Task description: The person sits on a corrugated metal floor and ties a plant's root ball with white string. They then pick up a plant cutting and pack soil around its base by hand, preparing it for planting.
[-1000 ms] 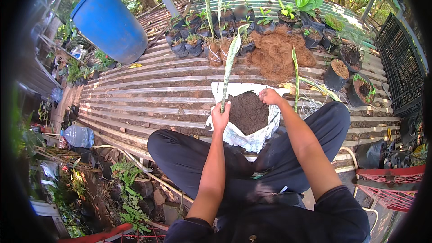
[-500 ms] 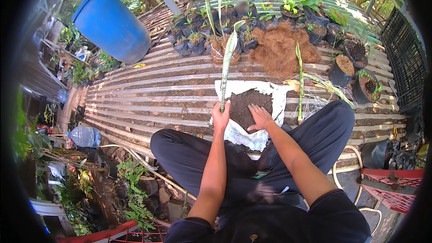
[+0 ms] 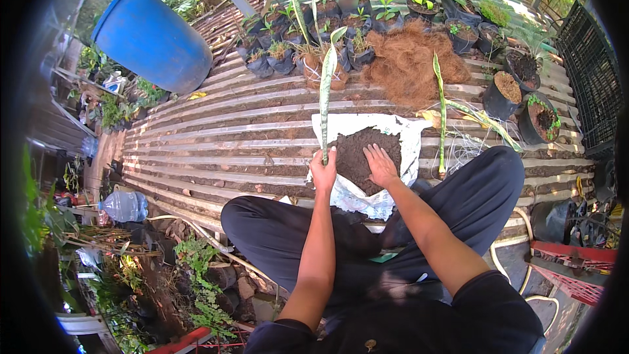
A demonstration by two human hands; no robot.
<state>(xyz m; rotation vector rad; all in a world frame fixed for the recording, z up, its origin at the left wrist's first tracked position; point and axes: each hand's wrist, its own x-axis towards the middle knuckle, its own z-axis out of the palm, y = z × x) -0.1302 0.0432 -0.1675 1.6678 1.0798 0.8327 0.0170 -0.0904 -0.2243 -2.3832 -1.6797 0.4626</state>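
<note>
My left hand (image 3: 323, 170) is closed around the lower end of a long, upright snake plant leaf (image 3: 325, 92), green with pale edges. It holds the leaf by the left side of a white sack (image 3: 410, 136) spread out in front of my crossed legs. Dark soil (image 3: 354, 158) lies heaped on the sack. On the right part of that soil rests my right hand (image 3: 382, 166), fingers stretched out and palm down, holding nothing. Another snake plant leaf (image 3: 441, 115) lies to the right of the sack.
Brown coconut fibre (image 3: 416, 65) is piled beyond the sack, near several potted seedlings. Black pots (image 3: 502, 96) and a black crate (image 3: 590, 78) stand on the right. A blue barrel (image 3: 154, 39) is at far left, a clear plastic bottle (image 3: 124, 205) nearer. Corrugated sheeting (image 3: 216, 151) covers the ground.
My right hand has slid slightly farther away over the soil, its thumb less spread. My left hand keeps its hold on the leaf. The whole view has shifted a little.
</note>
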